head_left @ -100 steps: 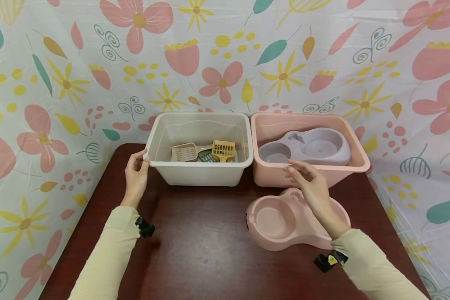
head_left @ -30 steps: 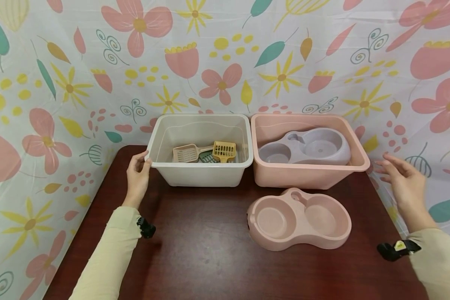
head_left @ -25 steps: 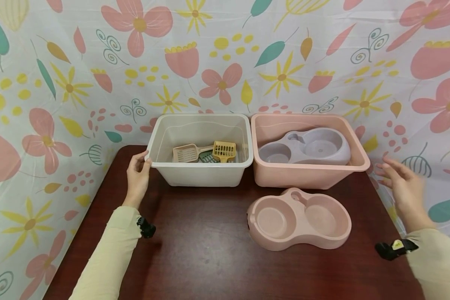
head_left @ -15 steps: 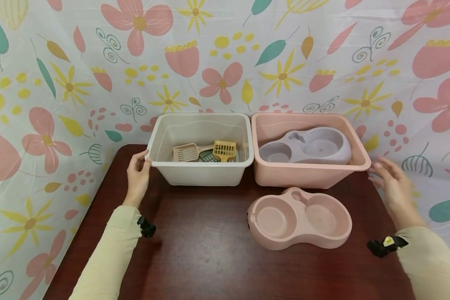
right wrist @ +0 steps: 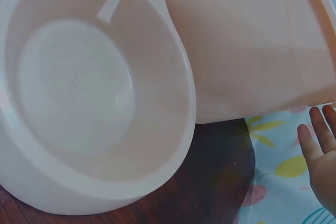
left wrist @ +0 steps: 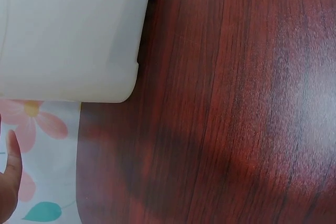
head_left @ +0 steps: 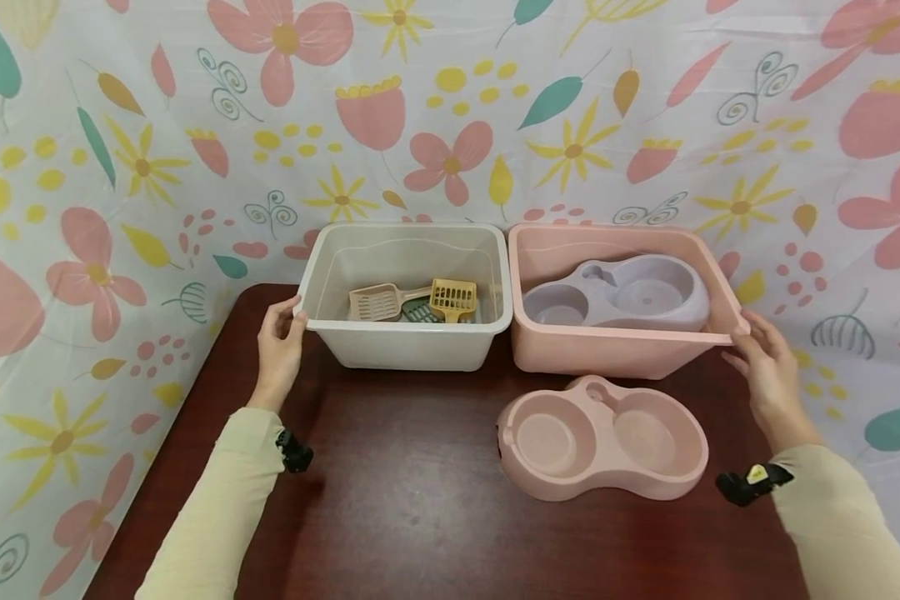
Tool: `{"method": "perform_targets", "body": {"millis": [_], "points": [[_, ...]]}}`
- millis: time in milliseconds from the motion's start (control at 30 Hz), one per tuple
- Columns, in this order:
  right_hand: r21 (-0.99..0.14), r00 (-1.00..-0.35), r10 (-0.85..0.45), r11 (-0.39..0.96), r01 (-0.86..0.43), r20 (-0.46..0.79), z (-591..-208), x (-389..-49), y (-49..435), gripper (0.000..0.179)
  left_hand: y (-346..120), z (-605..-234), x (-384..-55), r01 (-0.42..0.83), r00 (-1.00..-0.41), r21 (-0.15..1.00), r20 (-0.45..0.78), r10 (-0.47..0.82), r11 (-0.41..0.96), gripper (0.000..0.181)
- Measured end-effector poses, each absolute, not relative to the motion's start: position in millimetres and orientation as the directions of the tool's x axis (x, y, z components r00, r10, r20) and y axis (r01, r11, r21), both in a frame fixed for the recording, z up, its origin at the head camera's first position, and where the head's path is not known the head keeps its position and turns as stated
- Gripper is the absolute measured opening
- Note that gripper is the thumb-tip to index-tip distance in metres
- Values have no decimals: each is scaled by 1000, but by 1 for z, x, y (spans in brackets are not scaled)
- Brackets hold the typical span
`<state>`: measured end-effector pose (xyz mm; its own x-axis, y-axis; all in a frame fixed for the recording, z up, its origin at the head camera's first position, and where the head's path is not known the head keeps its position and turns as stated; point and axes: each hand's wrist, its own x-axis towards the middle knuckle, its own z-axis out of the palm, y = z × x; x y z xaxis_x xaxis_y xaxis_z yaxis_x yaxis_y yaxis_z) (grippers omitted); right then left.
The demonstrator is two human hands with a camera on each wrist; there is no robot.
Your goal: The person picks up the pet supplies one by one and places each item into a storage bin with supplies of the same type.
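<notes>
My left hand (head_left: 277,350) touches the front left corner of a white litter box (head_left: 408,346), its fingers and thumb at the rim. A straight finger (left wrist: 13,153) shows in the left wrist view. On the other side my right hand (head_left: 772,375) touches the front right corner of a pink litter box (head_left: 592,354). Its spread fingers (right wrist: 321,129) reach the rim in the right wrist view. Inside the white box lie a beige litter scoop (head_left: 375,302), a yellow scoop (head_left: 453,296) and a green one (head_left: 420,312). A grey double pet bowl (head_left: 603,302) sits tilted in the pink box.
A pink double pet bowl (head_left: 607,467) stands on the dark red wooden table (head_left: 405,483), in front of the pink box. Behind the boxes hangs a flower-patterned cloth (head_left: 450,100). The two boxes stand side by side at the table's back.
My right hand has gone from over the pink bowl out to the right, then back left to the pink box's corner. My left hand has stayed at the white box.
</notes>
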<state>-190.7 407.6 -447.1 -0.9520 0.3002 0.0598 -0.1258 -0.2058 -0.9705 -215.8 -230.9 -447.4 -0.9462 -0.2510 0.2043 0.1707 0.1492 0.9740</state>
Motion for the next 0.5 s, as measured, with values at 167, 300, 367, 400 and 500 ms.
{"method": "perform_targets", "body": {"millis": [167, 300, 367, 400, 500], "points": [[-963, -957, 279, -224, -148, 82, -454, -191, 410, 50, -229, -447, -217, 181, -947, 968, 218, -235, 172, 36], [-953, -968, 220, -247, -172, 118, -461, -191, 413, 50, -230, -450, -217, 163, -953, 970, 202, -224, 182, 37], [-950, -970, 204, -253, -184, 134, -463, -192, 414, 49, -231, -456, -219, 150, -956, 970, 192, -224, 190, 38], [-949, -969, 203, -252, -190, 140, -464, -192, 415, 48, -232, -459, -220, 146, -956, 970, 188, -225, 194, 38], [-959, -963, 223, -207, -196, 148, -464, -194, 414, 46, -236, -467, -224, 135, -956, 966, 185, -226, 220, 40]]}}
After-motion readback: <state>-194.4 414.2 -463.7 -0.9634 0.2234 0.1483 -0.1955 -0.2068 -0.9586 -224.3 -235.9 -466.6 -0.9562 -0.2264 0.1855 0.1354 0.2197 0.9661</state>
